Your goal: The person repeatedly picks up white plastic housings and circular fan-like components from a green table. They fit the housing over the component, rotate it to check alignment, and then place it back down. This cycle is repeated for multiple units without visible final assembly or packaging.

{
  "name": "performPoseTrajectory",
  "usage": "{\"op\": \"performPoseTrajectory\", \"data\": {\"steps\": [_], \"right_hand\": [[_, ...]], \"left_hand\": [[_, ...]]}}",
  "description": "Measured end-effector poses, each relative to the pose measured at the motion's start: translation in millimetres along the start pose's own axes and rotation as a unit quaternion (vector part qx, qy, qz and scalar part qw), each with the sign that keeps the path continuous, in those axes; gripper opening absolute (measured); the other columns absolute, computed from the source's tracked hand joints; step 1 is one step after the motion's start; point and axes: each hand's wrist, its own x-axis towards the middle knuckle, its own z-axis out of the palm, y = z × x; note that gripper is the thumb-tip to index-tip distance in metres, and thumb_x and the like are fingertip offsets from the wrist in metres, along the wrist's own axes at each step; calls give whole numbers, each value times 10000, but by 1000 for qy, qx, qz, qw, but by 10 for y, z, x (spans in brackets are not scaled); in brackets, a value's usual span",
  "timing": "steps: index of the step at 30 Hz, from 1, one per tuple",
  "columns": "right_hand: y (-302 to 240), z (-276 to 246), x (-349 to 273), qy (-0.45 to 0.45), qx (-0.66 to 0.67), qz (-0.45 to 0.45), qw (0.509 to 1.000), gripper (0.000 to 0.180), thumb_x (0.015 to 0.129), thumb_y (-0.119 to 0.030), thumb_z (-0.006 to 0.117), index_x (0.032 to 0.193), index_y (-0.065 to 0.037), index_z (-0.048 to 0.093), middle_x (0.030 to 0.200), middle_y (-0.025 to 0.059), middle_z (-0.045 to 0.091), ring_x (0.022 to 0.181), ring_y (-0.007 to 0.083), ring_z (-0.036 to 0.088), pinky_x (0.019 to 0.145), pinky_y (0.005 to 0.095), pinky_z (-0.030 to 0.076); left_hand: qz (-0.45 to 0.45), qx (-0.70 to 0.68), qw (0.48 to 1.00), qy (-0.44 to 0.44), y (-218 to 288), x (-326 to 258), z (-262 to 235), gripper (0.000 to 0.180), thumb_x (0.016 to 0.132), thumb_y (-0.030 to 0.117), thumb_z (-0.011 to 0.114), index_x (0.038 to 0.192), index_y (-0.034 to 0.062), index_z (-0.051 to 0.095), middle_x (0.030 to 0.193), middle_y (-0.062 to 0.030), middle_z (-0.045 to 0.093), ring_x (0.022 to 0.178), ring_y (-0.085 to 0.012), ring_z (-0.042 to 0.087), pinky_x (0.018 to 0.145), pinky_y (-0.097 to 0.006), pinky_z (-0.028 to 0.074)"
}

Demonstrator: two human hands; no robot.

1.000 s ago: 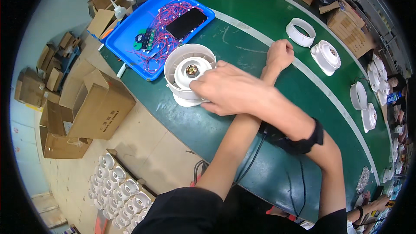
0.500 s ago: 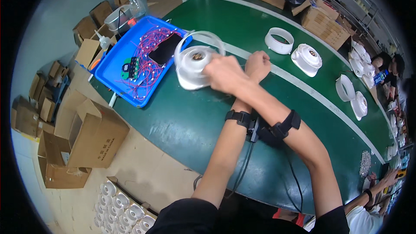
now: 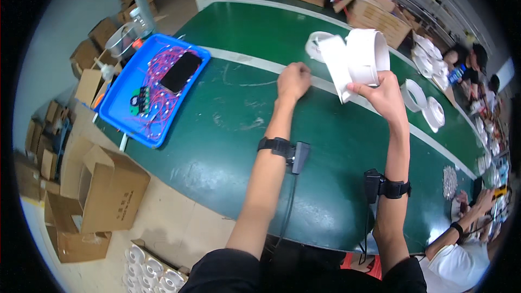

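Note:
My right hand grips a white plastic housing, a short round cylinder with a flat flange. It is raised above the green table and tilted on its side, with the thumb on the flange's lower edge and the fingers around the cylinder. My left hand rests over the table's white stripe, its fingers curled in, and nothing shows in it. Behind the held housing, partly covered by it, stands a white ring-shaped part. Farther right are another white ring and a white housing.
A blue tray at the left holds pink wires, green circuit boards and a black phone. Cardboard boxes stand on the floor. White parts fill a carton below. Another person's hand is at the far right.
My right hand has carried the white housing from beside the blue tray to the right, turning it on its side. My forearms were crossed and are now apart. The view has shifted.

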Motion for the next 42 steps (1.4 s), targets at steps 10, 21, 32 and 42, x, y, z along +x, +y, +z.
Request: {"op": "performPoseTrajectory", "data": {"steps": [10, 21, 32, 42], "right_hand": [[195, -568, -429, -227, -127, -22, 965, 379, 621, -241, 875, 709, 65, 670, 614, 188, 613, 569, 260, 602, 560, 383, 458], [124, -207, -463, -257, -163, 20, 952, 353, 632, -243, 826, 786, 43, 689, 735, 222, 673, 695, 369, 664, 620, 431, 505], [-106, -880, -609, -158, 135, -27, 978, 329, 928, -277, 684, 930, 52, 672, 730, 89, 698, 648, 112, 673, 580, 258, 532], [-424, -1101, -929, -123, 269, -101, 950, 504, 1016, -393, 527, 768, 24, 664, 601, 60, 622, 509, 120, 629, 462, 245, 496]], "left_hand": [[39, -9, 999, -28, -175, 98, 35, 183, 868, 127, 590, 956, 39, 725, 849, -123, 722, 797, -210, 683, 756, -335, 522], [16, -24, 999, -45, -129, 92, 22, 165, 857, 87, 612, 962, 26, 724, 909, -114, 735, 860, -213, 697, 804, -332, 533], [79, -75, 993, 52, 162, 222, -248, 150, 878, 35, 587, 968, -3, 701, 873, -93, 710, 803, -153, 663, 757, -304, 526], [320, -162, 929, -92, 2475, -827, -1180, 545, 814, 213, 708, 1279, -9, 532, 1181, -153, 630, 1099, -254, 604, 967, -381, 454]]}}
